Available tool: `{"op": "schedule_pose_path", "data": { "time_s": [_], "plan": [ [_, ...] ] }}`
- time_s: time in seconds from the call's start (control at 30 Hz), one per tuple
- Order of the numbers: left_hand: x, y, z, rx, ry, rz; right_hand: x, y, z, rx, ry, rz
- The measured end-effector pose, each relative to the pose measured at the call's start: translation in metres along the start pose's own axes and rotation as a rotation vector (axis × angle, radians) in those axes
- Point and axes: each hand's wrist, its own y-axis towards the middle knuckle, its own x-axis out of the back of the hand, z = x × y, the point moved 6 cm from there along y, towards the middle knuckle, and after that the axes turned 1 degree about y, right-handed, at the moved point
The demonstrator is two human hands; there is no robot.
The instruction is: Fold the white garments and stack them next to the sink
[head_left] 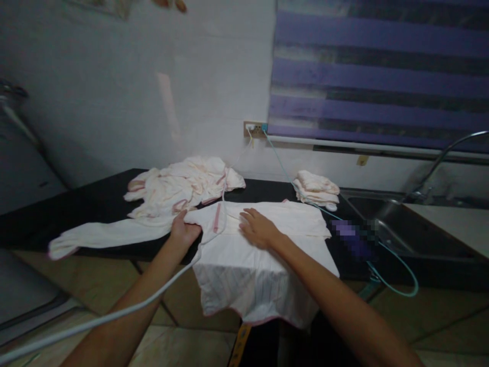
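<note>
From the head camera: the white garment (263, 255) lay spread on the black counter (95, 204), its hem hanging over the front edge. The left hand (184, 230) pinched the shoulder by the sleeve; the right hand (256, 228) pressed flat, fingers released, on the chest. A crumpled pile (183, 186) sat behind, a folded stack (316, 188) near the sink (401, 224).

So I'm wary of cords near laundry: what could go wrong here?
1. The white cord crosses the garment beside the left hand and could snag or drag it.
2. The garment overhangs the counter edge and may slide off under the right hand.
3. The green cable loops off the counter and could catch.
</note>
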Motion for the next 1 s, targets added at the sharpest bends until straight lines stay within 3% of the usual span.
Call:
{"op": "schedule_pose_path", "data": {
  "time_s": [0.17,0.37,0.83,1.0],
  "plan": [
    [0.004,0.0,-0.002,-0.05,-0.057,0.077,-0.031,0.049,0.04,0.062,0.022,0.019],
    [0.022,-0.001,-0.033,-0.145,-0.087,0.17,-0.061,0.059,0.039,-0.049,0.024,0.052],
    [0.058,0.02,-0.119,-0.411,-0.179,0.17,-0.06,0.054,0.043,-0.077,0.0,0.087],
    [0.07,0.027,-0.159,-0.472,-0.197,0.142,-0.062,0.053,0.043,-0.09,-0.006,0.08]
  ]
}}
